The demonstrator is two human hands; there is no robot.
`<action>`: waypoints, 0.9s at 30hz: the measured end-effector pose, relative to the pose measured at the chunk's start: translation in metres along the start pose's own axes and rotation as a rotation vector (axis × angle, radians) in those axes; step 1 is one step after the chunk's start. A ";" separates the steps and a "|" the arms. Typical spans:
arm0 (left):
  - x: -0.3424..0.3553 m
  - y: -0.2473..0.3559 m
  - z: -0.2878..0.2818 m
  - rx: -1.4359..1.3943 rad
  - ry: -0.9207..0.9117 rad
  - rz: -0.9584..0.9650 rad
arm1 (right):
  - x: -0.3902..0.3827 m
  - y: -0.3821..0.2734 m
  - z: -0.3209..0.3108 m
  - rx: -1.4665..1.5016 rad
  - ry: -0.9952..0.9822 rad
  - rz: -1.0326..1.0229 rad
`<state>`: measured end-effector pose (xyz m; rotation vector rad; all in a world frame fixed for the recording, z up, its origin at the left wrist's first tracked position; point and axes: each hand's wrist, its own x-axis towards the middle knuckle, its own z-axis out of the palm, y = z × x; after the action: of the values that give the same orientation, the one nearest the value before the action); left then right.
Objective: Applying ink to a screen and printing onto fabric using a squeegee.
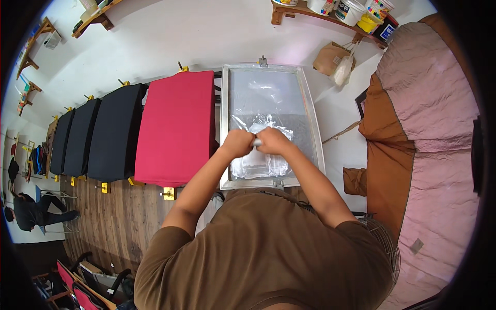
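Note:
A metal-framed printing screen (225, 103) lies in front of me, its mesh grey with shiny clear tape or film around a pale area in the near half. My left hand (238, 143) and my right hand (274, 140) are close together over that area, both closed around a short pale handle (256, 142). What the handle belongs to is mostly hidden under my fists. Just left of the screen, a red cloth (175, 126) is stretched over a slanted board.
Several boards covered in black cloth (116, 132) extend to the left. Yellow clamps (169, 193) show at the boards' ends. A shelf (330, 19) with tubs hangs at the upper right. Pink and brown fabric (392, 119) hangs at right. Another person (31, 211) sits at far left.

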<state>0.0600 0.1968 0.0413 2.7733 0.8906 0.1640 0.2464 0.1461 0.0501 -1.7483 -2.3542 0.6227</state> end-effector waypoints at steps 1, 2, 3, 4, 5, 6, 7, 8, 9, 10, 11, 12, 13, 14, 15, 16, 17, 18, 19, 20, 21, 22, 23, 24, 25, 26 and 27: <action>0.006 -0.006 0.003 0.000 0.001 -0.001 | 0.006 0.002 -0.003 0.000 0.000 -0.001; 0.012 -0.010 0.006 -0.005 0.007 -0.011 | 0.011 0.002 -0.006 0.004 0.004 0.008; 0.015 -0.014 0.009 -0.009 0.014 -0.018 | 0.015 0.005 -0.006 0.008 0.010 0.020; 0.017 -0.015 0.013 -0.024 0.013 -0.041 | 0.016 0.007 -0.003 0.007 0.010 0.019; 0.017 -0.015 0.018 -0.024 0.014 -0.042 | 0.017 0.008 0.000 0.022 0.014 0.023; 0.018 -0.015 0.021 -0.025 0.023 -0.050 | 0.019 0.010 0.002 0.035 0.018 0.027; 0.020 -0.016 0.023 -0.026 0.032 -0.058 | 0.020 0.012 0.004 0.034 0.018 0.026; 0.022 -0.019 0.024 -0.026 0.033 -0.058 | 0.020 0.015 0.008 0.041 0.034 0.028; 0.020 -0.019 0.025 -0.016 0.029 -0.042 | 0.018 0.014 0.010 0.051 0.044 0.029; 0.018 -0.018 0.026 -0.006 0.026 -0.025 | 0.017 0.014 0.012 0.053 0.040 0.029; 0.017 -0.017 0.029 -0.009 0.022 -0.028 | 0.016 0.014 0.013 0.028 0.036 0.026; 0.015 -0.014 0.029 0.003 0.012 -0.036 | 0.016 0.013 0.014 0.003 0.035 0.024; 0.012 -0.011 0.029 0.015 0.001 -0.045 | 0.014 0.012 0.016 0.006 0.031 0.025; 0.007 -0.008 0.030 0.013 -0.003 -0.045 | 0.009 0.010 0.021 0.004 0.016 0.027; -0.001 -0.003 0.032 0.001 0.014 -0.040 | 0.003 0.008 0.024 0.001 0.002 0.029; -0.010 0.003 0.033 -0.011 0.031 -0.037 | -0.003 0.006 0.029 -0.005 -0.005 0.006; -0.019 0.009 0.034 -0.024 0.065 -0.017 | -0.011 0.004 0.035 0.017 -0.001 0.002; -0.029 0.013 0.038 -0.027 0.084 -0.007 | -0.019 -0.002 0.037 0.039 0.003 -0.008; -0.038 0.019 0.043 -0.031 0.102 0.006 | -0.027 -0.004 0.043 0.016 0.011 -0.050; -0.046 0.024 0.046 -0.058 0.127 0.018 | -0.035 -0.006 0.048 0.017 0.009 -0.049; -0.054 0.030 0.047 -0.074 0.129 0.022 | -0.043 -0.010 0.051 0.038 0.021 -0.066; -0.059 0.035 0.047 -0.090 0.132 0.026 | -0.050 -0.014 0.053 0.060 0.035 -0.082; -0.063 0.036 0.051 -0.095 0.167 0.064 | -0.055 -0.017 0.055 0.045 0.059 -0.095; -0.064 0.037 0.050 -0.095 0.168 0.064 | -0.057 -0.018 0.056 0.044 0.060 -0.095; -0.066 0.038 0.049 -0.092 0.147 0.060 | -0.059 -0.018 0.056 0.053 0.043 -0.087; -0.067 0.039 0.047 -0.088 0.127 0.056 | -0.061 -0.019 0.056 0.061 0.028 -0.080; -0.065 0.039 0.043 -0.084 0.132 0.056 | -0.059 -0.019 0.051 0.057 0.031 -0.083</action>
<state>0.0366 0.1201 0.0072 2.7359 0.8157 0.3886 0.2300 0.0741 0.0197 -1.6164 -2.3500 0.6392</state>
